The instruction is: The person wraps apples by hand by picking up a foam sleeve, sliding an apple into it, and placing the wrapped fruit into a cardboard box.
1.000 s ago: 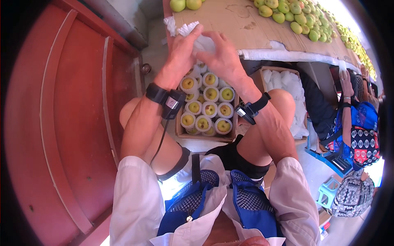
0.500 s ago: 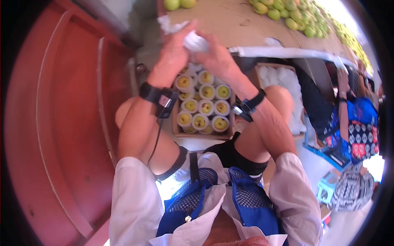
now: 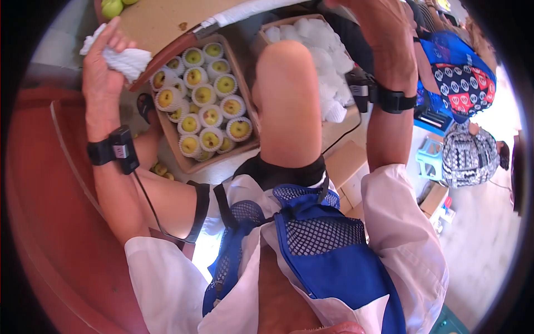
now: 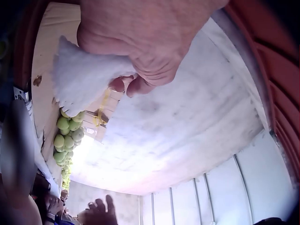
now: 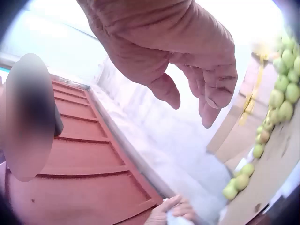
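My left hand (image 3: 104, 75), at the upper left of the head view, grips white foam netting (image 3: 129, 62) between thumb and fingers. In the left wrist view, the netting (image 4: 84, 79) spreads out from under the hand (image 4: 140, 40). My right hand (image 3: 382, 33) is raised at the upper right of the head view, far from the left. Its fingers hang loosely bent with nothing between them in the right wrist view, where the hand (image 5: 173, 47) is nearest the camera. Between the arms, a carton (image 3: 248, 106) holds several net-wrapped apples (image 3: 211, 115).
A second box with white foam nets (image 3: 325, 55) stands right of the raised knee. The cardboard-covered table (image 3: 161, 16) is at the top, with loose green apples (image 3: 112, 8). A red panel (image 3: 50, 222) stands left. Other people and a patterned backpack (image 3: 470, 156) are at the right.
The hands have come apart: the right has moved far to the right, while the left keeps hold of the netting. The head view has turned right, and the carton appears further left.
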Tool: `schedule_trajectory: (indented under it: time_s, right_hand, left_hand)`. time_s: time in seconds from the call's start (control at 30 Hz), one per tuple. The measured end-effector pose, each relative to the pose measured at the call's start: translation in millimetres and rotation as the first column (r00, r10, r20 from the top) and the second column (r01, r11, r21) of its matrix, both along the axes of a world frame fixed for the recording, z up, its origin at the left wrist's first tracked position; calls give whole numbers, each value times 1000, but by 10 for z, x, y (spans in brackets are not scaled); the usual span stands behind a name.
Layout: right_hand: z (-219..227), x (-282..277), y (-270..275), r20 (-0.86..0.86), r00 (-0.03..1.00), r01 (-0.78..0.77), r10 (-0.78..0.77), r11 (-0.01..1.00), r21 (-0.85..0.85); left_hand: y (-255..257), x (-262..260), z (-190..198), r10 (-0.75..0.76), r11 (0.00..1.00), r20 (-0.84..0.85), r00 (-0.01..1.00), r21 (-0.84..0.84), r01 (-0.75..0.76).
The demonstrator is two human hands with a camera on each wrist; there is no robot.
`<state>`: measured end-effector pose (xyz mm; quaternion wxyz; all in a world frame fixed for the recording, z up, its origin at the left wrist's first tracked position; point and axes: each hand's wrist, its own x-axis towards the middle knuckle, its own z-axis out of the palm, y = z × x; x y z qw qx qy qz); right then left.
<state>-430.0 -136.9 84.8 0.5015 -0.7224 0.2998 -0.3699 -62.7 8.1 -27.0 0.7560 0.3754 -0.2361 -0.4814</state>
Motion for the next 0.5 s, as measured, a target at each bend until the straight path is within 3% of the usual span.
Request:
schedule_trajectory:
  time_s: [0.13, 0.17, 0.27, 0.37, 0.5]
  right_hand:
    - [-787, -1055, -475, -338, 939, 45, -65, 997, -68]
    - [-1041, -1246, -481, -400, 908, 162, -122, 984, 70]
    - [-1720, -1788, -354, -534, 836, 297, -127, 922, 246]
    - [-2341, -2251, -91, -673, 692, 388, -263, 921, 39]
    - [-2576, -2469, 300, -701, 621, 510, -351, 860, 22]
  left_hand:
    - [33, -53, 110, 3, 1000, -1, 1000, -24, -3]
    - [31, -48, 113, -8, 999, -7, 1000, -37, 8]
    - [21, 17, 76, -28, 999, -9, 1000, -43, 28]
    - [39, 146, 12, -80, 994, -21, 997, -71, 78]
    - [17, 193, 35, -87, 994, -8, 996, -72, 86]
